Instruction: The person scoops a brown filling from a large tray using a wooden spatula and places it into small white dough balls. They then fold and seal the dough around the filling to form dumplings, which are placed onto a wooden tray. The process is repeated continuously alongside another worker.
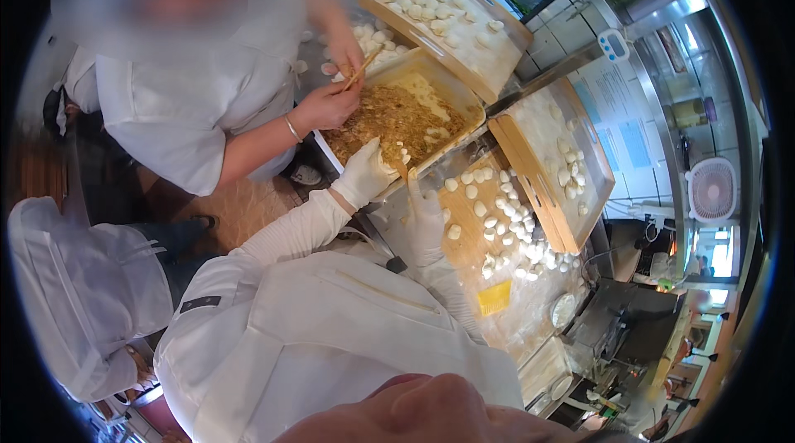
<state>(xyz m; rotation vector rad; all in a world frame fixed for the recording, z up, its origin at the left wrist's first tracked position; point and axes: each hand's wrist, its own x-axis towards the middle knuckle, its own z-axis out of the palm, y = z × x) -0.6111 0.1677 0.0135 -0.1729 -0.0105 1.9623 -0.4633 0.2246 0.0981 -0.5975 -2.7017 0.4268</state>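
Observation:
My left hand [366, 175], in a white glove, is at the near edge of a large rectangular pan [479, 112] of brown minced filling [397, 114]. Its curled fingers hold what looks like a pale dough wrapper [389, 170], mostly hidden. Just to the right, my gloved right hand [425, 210] grips a slim wooden stick [405, 172] whose tip meets the left hand's fingers. Beside the right hand is a wooden board [466, 250] with several small white dough pieces [480, 209] on it.
Wooden trays of floured dumplings stand beyond the pan [428, 5] and at right [565, 157]. A co-worker's hands [329, 104] work over the pan with another stick [362, 69]. Nearby lie a yellow scraper [494, 298] and a round white container [563, 311]. Another person [93, 294] is at left.

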